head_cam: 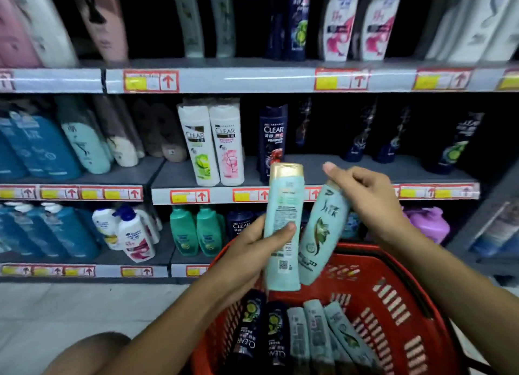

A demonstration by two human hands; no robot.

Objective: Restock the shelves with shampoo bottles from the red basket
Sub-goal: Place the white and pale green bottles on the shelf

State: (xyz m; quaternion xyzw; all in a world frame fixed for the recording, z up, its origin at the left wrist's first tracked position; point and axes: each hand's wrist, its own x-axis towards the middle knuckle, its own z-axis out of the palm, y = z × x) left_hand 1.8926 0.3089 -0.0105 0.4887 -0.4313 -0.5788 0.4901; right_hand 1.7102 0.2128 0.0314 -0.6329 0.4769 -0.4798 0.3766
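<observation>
Basket (398, 299), red plastic, slotted walls, at 6 o'clock of the view, in front of the shelves (224, 80). Contents: two dark Clear bottles (261, 332) lying side by side, and just beside them at 3 o'clock three pale teal bottles (317, 329), all on their sides.

Left hand (247, 251): grip clenched round the lower half of a pale teal shampoo bottle with gold cap (285, 223), held upright, back label toward the camera, above the basket.

Right hand (368, 200): grip curled over the top of a second teal bottle (323, 234), tilted, front label showing, its base touching the first bottle.

Middle shelf at 12 o'clock: two white Clear bottles (213, 144); one dark Clear bottle (273, 141) just beside them at 3 o'clock. Red-and-yellow price tags (151, 81) along the shelf edges.
</observation>
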